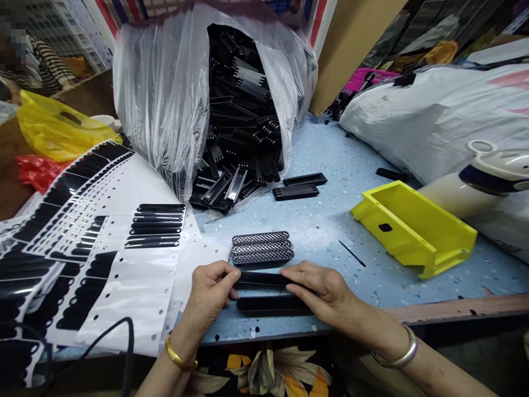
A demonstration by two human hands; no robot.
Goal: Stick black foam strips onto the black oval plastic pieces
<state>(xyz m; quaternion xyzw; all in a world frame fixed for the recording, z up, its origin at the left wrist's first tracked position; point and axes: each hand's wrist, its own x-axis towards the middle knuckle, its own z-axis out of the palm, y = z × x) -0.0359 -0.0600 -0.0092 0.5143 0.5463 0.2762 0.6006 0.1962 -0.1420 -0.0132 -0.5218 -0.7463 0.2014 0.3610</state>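
Observation:
A narrow black plastic strip (263, 279) lies crosswise between my hands near the table's front edge. My left hand (215, 282) pinches its left end between thumb and fingers. Around its right end, my right hand (316, 286) has its fingers and thumb closed. Just below is a second long black piece (270, 305), lying flat by the edge. Beyond the held strip sit several black pieces with a lattice surface (262, 247), side by side. To the left, white backing sheets (128, 281) carry black strip-shaped stickers (157, 226).
A clear plastic bag (161, 99) spills many black parts (243, 121) onto the blue speckled table (326, 220). Two black parts (300, 186) lie beside it. A yellow bin (413, 226) stands right, near a white bottle-like object (454, 187). A person in striped sleeves (49, 63) is far left.

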